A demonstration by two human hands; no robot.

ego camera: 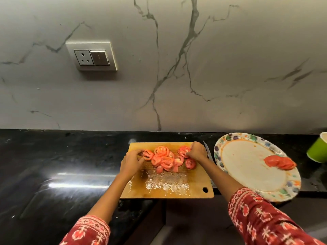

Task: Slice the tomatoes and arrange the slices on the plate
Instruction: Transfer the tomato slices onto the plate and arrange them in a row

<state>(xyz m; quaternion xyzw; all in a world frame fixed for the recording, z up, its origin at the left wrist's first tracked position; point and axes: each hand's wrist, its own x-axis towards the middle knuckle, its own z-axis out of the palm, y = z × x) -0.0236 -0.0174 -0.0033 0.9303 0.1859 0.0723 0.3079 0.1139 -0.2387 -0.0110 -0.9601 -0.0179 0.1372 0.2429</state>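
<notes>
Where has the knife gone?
In the head view, the knife lies on the black counter right of centre, between the cutting board and the plate, behind the right hand.

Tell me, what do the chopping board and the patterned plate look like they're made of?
The chopping board looks like wood: tan, visible grain, wet with juice. The plate seems a disposable paper one: matte white centre, printed floral rim, thin edge, though melamine is possible.

Between cutting board (168, 184) and plate (251, 163) lies a knife (208, 152); a green cup (317, 151) crowds the plate's far right; left worktop (62, 165) is open.
</notes>
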